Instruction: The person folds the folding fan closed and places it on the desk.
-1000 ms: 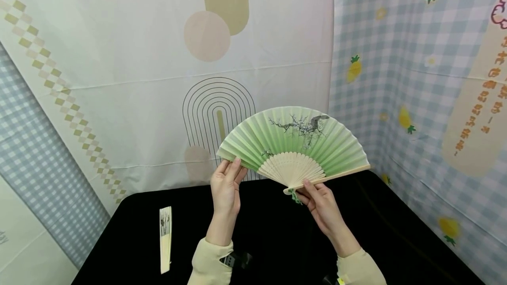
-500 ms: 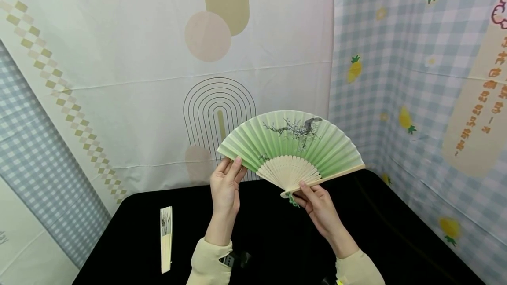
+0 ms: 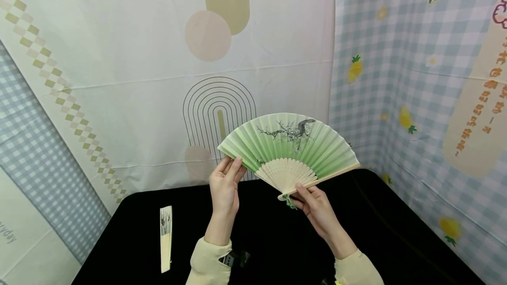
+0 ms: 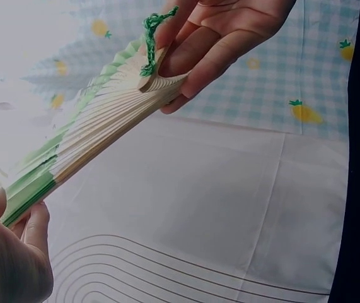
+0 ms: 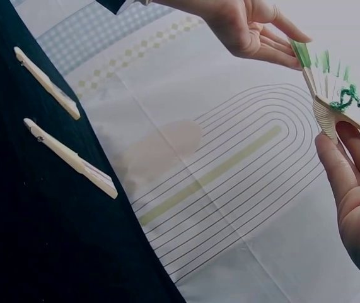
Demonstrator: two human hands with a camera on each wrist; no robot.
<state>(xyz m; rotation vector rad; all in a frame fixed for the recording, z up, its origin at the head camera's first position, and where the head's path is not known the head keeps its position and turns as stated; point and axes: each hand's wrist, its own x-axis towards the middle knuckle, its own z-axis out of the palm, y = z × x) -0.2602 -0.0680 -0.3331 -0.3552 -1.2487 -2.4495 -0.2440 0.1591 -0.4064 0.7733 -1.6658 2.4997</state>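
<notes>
Together, left grip point(image 3: 225, 186) and right grip point(image 3: 317, 210) pinch the green fan point(image 3: 291, 151) (spread wide).

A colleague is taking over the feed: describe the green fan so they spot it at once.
Start at the black table in the head view, then find the left hand and right hand above it. Both hold the green fan, printed with a dark branch. Unlike the folded fans lying on the table, it is spread open.
</notes>
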